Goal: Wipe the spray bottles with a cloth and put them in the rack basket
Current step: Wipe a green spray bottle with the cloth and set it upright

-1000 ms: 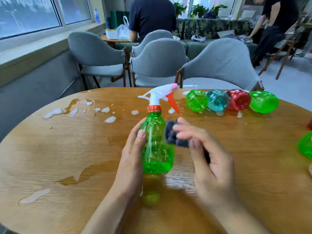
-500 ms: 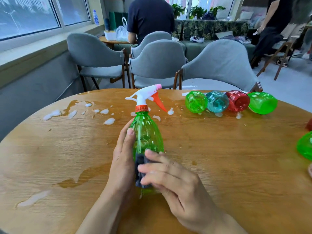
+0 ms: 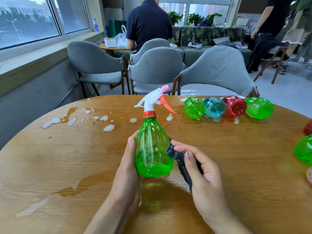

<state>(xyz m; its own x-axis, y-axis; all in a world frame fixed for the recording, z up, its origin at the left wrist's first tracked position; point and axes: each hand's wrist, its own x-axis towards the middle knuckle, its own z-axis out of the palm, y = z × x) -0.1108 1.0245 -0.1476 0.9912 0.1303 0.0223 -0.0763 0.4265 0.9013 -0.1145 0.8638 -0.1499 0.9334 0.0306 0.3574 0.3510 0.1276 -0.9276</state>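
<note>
A green spray bottle (image 3: 152,147) with a white head and orange trigger stands tilted just above the round wooden table (image 3: 70,159). My left hand (image 3: 128,168) grips its body from the left and underneath. My right hand (image 3: 200,173) holds a dark grey cloth (image 3: 179,159) against the bottle's right side. Several more bottles lie on their sides at the back right: a green bottle (image 3: 194,107), a teal bottle (image 3: 214,107), a red bottle (image 3: 235,106) and another green bottle (image 3: 259,108). No rack basket is in view.
Foam blobs and water puddles (image 3: 72,120) cover the table's left part. Another green bottle (image 3: 303,152) and a red object (image 3: 308,127) sit at the right edge. Grey chairs (image 3: 216,71) stand behind the table, with two people beyond them.
My right hand has slid the cloth from the bottle's lower front to its right side. The bottle has shifted a little to the right and stands more upright.
</note>
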